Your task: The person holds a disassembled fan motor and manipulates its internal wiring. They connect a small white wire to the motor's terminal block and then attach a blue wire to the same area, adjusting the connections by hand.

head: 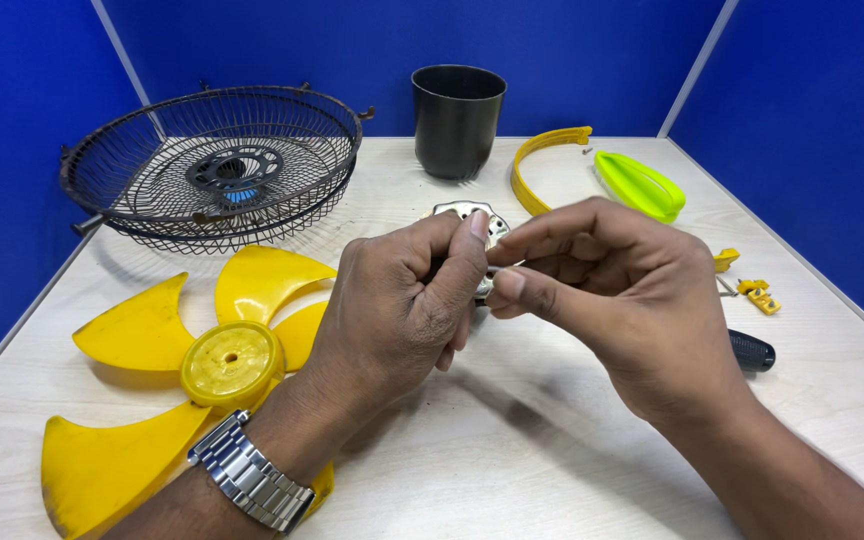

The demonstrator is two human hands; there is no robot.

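My left hand (pixel 402 305) and my right hand (pixel 617 290) meet above the middle of the table. Both pinch a small silver metal part (pixel 485 289) between thumb and fingertips; most of it is hidden by the fingers. Just behind the hands lies a round silver motor piece (pixel 470 213), partly covered. A steel watch (pixel 249 480) is on my left wrist. Under my left forearm lies a yellow fan blade (pixel 167 385) with a round hub.
A black wire fan guard (pixel 214 165) leans at the back left. A black cup (pixel 457 120) stands at the back centre. A yellow curved band (pixel 537 165), a green plastic piece (pixel 640 185), small yellow clips (pixel 758 294) and a black screwdriver handle (pixel 752 351) lie at the right.
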